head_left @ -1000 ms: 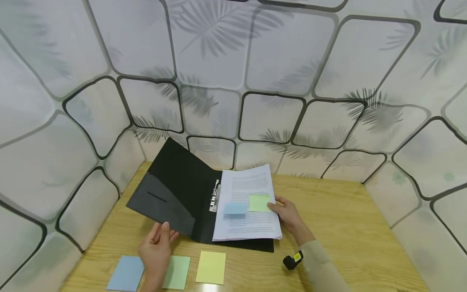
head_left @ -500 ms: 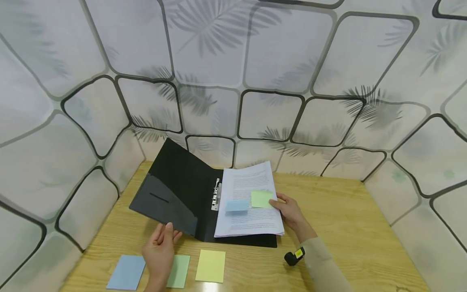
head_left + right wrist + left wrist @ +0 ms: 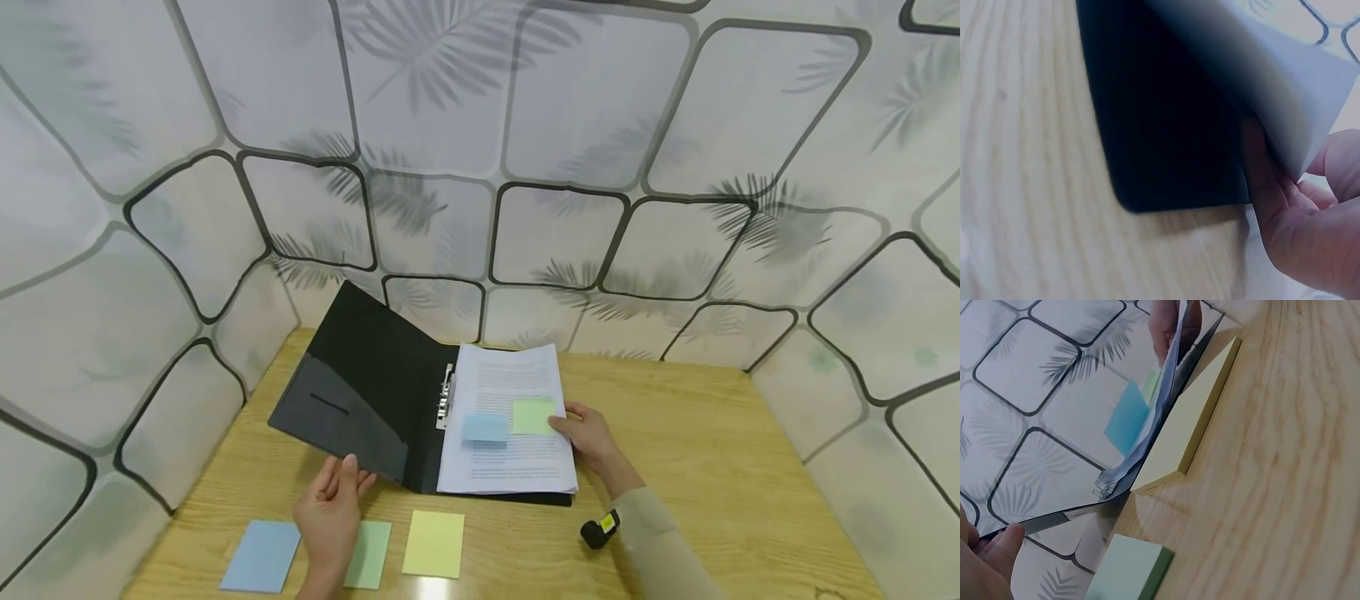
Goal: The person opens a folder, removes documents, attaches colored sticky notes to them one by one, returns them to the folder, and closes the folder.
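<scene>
A black ring binder (image 3: 375, 367) lies open on the table, its left cover tilted up off the wood. My left hand (image 3: 332, 508) pinches the lower edge of that cover between thumb and fingers. On the binder's right side is a stack of printed paper (image 3: 517, 375), bearing a blue sticky note (image 3: 485, 429) and a green sticky note (image 3: 532, 416). My right hand (image 3: 596, 437) grips the stack's right edge, thumb on top beside the green note, fingers underneath. The right wrist view shows the paper (image 3: 1310, 94) raised above the black cover (image 3: 1154, 125). The metal clip (image 3: 445, 400) sits along the spine.
Near the front edge of the wooden table (image 3: 675, 433) lie a blue sticky-note pad (image 3: 260, 556), a green pad (image 3: 369, 554) partly behind my left wrist, and a yellow pad (image 3: 433, 543). Patterned fabric walls (image 3: 562, 242) enclose the back and sides.
The paper stack lifted slightly half a second ago and now sits a little lower, with my right hand moving along. My left hand keeps its pinch on the cover, shifted slightly right.
</scene>
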The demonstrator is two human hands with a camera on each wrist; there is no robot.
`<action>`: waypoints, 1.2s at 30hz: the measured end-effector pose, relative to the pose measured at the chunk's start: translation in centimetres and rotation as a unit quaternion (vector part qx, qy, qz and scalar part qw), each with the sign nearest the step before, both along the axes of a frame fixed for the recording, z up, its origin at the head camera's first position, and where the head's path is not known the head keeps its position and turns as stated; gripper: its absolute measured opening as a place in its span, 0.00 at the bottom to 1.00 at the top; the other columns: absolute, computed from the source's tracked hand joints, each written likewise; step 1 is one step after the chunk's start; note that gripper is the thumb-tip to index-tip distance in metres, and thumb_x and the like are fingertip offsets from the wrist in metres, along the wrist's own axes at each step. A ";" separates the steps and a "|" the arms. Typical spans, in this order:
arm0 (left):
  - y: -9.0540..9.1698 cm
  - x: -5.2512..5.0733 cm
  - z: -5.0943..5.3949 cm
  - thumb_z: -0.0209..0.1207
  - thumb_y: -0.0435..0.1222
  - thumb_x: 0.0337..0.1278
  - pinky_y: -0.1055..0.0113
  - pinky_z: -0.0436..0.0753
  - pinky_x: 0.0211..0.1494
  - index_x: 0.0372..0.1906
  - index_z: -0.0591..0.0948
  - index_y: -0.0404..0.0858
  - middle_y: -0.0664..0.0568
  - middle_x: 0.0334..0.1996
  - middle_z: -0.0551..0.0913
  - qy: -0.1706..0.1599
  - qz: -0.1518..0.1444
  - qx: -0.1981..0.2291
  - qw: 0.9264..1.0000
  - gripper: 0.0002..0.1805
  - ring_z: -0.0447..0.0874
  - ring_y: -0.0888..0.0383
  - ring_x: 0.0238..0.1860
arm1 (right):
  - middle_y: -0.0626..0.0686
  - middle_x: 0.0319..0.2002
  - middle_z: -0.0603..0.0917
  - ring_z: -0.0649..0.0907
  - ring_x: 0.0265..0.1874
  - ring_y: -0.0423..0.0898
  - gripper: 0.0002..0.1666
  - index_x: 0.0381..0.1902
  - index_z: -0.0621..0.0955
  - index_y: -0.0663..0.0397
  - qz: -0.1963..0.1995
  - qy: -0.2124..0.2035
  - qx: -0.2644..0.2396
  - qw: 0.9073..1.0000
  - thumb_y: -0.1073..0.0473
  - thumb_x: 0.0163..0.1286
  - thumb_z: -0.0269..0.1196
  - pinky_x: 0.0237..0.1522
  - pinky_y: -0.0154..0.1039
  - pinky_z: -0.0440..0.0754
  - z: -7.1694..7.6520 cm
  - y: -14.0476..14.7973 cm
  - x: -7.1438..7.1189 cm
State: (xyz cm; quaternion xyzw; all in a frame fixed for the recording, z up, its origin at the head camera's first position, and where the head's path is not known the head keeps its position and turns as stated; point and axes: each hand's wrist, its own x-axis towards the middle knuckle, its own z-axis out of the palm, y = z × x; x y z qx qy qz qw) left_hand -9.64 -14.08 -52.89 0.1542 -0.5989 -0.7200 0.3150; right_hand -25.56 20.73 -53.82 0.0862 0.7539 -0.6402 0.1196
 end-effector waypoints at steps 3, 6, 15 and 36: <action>0.0 0.0 0.0 0.59 0.25 0.73 0.75 0.88 0.37 0.70 0.64 0.13 0.12 0.55 0.73 -0.002 -0.003 0.002 1.000 0.29 0.91 0.71 0.30 | 0.69 0.51 0.88 0.89 0.37 0.45 0.32 0.72 0.72 0.73 -0.001 0.003 0.004 1.000 0.64 0.75 0.65 0.38 0.37 0.88 0.1 -0.2 0.1; 0.0 0.0 0.0 0.59 0.25 0.74 0.75 0.88 0.37 0.70 0.63 0.13 0.12 0.56 0.72 -0.002 -0.004 0.005 1.000 0.29 0.91 0.71 0.30 | 0.68 0.50 0.88 0.88 0.37 0.45 0.32 0.71 0.72 0.73 0.003 0.005 0.010 1.000 0.64 0.74 0.65 0.38 0.37 0.88 0.4 -0.3 0.1; 0.0 0.0 0.1 0.59 0.25 0.73 0.75 0.88 0.37 0.70 0.64 0.12 0.12 0.56 0.73 0.000 -0.002 0.007 1.000 0.29 0.91 0.71 0.30 | 0.65 0.46 0.89 0.88 0.35 0.45 0.31 0.70 0.74 0.73 0.033 -0.011 0.034 0.999 0.64 0.72 0.65 0.37 0.36 0.88 1.2 0.5 0.4; 0.1 0.0 0.3 0.60 0.24 0.73 0.74 0.88 0.38 0.69 0.65 0.14 0.13 0.54 0.74 0.003 -0.004 0.007 1.000 0.28 0.91 0.70 0.29 | 0.67 0.51 0.89 0.89 0.38 0.45 0.31 0.72 0.73 0.72 0.020 0.015 -0.005 1.000 0.66 0.75 0.63 0.39 0.37 0.89 1.3 -0.4 0.1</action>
